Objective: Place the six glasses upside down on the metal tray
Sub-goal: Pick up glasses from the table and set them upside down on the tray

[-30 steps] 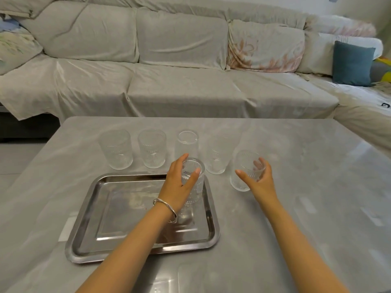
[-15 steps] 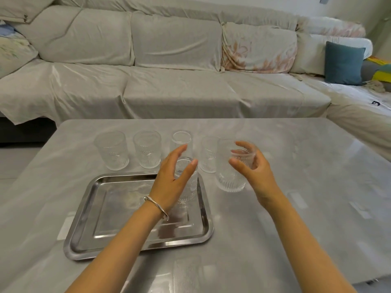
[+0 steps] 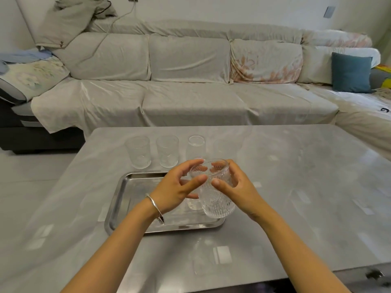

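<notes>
Nearest the camera, two bare forearms reach out over the grey tabletop (image 3: 296, 187). The right hand (image 3: 237, 187) has its fingers (image 3: 234, 172) wrapped round a ribbed glass (image 3: 215, 193), holding it in the air above the near right part of the metal tray (image 3: 118, 199), mouth up and tilted a little toward the camera. The left hand (image 3: 175, 191), with a silver bangle (image 3: 155, 206) on its wrist, meets the same glass from the other side: its fingers are spread and curved, the thumb tip and forefinger touching the glass near the rim.

Just behind the held glass, partly hidden by the left hand, another glass (image 3: 193, 205) stands on the tray; whether its mouth is up or down cannot be told.

Beyond the tray's far edge three more glasses stand in a row on the tabletop: a left glass (image 3: 138, 152) and a middle glass (image 3: 167, 151) mouth up, and a narrower glass (image 3: 196, 146) just beside them to the right. A very faint sixth glass (image 3: 222, 150) seems to stand further right in the row.

Farthest off, a long sofa (image 3: 190, 92) under pale covers fills the background, with a teal cushion (image 3: 351, 72) at its right end.
</notes>
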Action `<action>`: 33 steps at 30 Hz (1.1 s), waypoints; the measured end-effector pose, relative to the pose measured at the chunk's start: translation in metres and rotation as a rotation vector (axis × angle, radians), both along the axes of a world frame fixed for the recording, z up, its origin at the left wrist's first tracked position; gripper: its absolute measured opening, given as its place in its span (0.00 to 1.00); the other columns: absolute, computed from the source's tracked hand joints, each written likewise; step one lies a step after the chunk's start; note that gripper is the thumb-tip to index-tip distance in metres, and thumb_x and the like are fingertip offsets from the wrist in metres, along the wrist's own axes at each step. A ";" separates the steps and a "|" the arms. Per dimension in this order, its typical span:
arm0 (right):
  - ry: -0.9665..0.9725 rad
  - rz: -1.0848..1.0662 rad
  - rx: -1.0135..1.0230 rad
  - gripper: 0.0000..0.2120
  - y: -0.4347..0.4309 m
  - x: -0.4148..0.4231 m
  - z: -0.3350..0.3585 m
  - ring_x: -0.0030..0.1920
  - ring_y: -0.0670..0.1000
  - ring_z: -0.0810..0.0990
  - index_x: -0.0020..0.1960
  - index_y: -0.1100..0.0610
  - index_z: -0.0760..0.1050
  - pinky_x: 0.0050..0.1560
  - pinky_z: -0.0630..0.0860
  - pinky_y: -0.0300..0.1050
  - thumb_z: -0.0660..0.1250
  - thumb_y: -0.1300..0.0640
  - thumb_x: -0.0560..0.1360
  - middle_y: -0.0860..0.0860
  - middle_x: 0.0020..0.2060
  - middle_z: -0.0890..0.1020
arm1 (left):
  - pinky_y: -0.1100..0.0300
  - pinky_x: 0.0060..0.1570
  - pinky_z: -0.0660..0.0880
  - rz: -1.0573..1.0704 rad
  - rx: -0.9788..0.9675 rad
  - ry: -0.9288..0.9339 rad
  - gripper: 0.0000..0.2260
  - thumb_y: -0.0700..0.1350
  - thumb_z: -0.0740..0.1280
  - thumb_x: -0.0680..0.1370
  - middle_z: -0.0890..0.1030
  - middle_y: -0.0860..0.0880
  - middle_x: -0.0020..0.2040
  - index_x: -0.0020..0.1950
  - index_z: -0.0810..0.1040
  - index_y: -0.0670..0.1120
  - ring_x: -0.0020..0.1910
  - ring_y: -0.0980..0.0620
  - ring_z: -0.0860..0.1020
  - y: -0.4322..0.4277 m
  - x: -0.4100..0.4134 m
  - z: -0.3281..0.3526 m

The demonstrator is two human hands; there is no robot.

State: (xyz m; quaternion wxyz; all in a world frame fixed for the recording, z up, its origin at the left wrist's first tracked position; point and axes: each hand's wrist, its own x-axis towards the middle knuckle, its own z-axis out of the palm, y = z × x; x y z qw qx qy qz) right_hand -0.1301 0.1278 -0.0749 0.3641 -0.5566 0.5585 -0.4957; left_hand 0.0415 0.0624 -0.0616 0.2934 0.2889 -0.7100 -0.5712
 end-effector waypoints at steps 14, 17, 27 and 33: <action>-0.293 0.008 0.106 0.28 0.015 -0.006 -0.008 0.53 0.51 0.83 0.59 0.54 0.72 0.47 0.79 0.39 0.76 0.51 0.62 0.53 0.52 0.85 | 0.55 0.55 0.78 0.129 0.282 0.236 0.30 0.62 0.65 0.67 0.78 0.51 0.63 0.67 0.70 0.50 0.60 0.51 0.78 0.008 0.014 -0.010; -0.276 -0.108 0.040 0.29 0.013 -0.009 -0.008 0.52 0.50 0.83 0.57 0.50 0.74 0.45 0.78 0.36 0.75 0.46 0.58 0.51 0.52 0.84 | 0.54 0.63 0.72 0.132 0.230 0.114 0.30 0.65 0.60 0.70 0.74 0.55 0.65 0.69 0.66 0.55 0.64 0.54 0.74 0.000 0.017 -0.016; -0.004 -0.229 -0.045 0.36 -0.002 -0.002 -0.031 0.55 0.42 0.79 0.58 0.44 0.70 0.52 0.78 0.37 0.79 0.43 0.53 0.46 0.55 0.80 | 0.59 0.62 0.71 0.052 0.273 -0.072 0.27 0.65 0.50 0.73 0.74 0.55 0.65 0.66 0.71 0.54 0.62 0.56 0.74 -0.002 0.019 -0.043; 0.044 -0.191 -0.047 0.35 -0.018 0.009 -0.050 0.56 0.36 0.76 0.57 0.40 0.68 0.51 0.75 0.30 0.78 0.40 0.53 0.38 0.55 0.76 | 0.54 0.67 0.66 0.057 0.290 -0.132 0.30 0.66 0.47 0.72 0.69 0.54 0.70 0.68 0.67 0.54 0.68 0.53 0.69 -0.001 0.018 -0.060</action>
